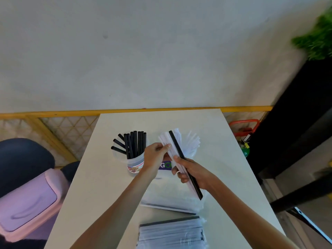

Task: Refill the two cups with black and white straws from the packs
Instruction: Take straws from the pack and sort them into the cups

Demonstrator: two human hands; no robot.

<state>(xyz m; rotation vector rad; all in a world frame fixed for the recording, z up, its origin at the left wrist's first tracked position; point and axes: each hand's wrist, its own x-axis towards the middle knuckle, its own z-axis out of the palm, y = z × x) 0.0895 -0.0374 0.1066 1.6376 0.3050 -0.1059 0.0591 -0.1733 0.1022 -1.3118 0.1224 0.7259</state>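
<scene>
Head view:
- Right hand (195, 172) clenched round white straws (167, 140), with single black straw (177, 146) along bundle's right edge.
- Left hand (153, 156) pinching bundle's far end.
- Long axis slanted near-right to far-left, far tips over white-straw cup (168, 166).
- Black-straw cup (133, 162) just left of left hand, so nearer to it.
- Likely next: draw stray black straw out, carry leftward.
- Packs (170, 234) on table (107, 186), nearer to body.
</scene>
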